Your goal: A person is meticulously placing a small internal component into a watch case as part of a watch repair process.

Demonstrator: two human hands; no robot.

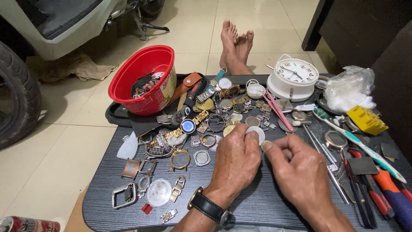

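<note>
I see the dark tabletop [266,206] strewn with watch parts; beyond my hands stands a white alarm clock [293,78], to their right a toothbrush [360,144]. My left hand [235,163] pinches a small white disc [256,134], right hand [300,172] curled at its edge; I'd judge a light rim grip, low over the tabletop, steadies it

One red bucket [146,79], one white alarm clock [294,77], one toothbrush [358,144], two hands.

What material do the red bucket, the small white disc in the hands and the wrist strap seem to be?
Red bucket: glossy plastic, by its smooth sheen. White disc: matte, probably plastic; too small to tell. Wrist strap on the left hand: black, looks like leather.
</note>
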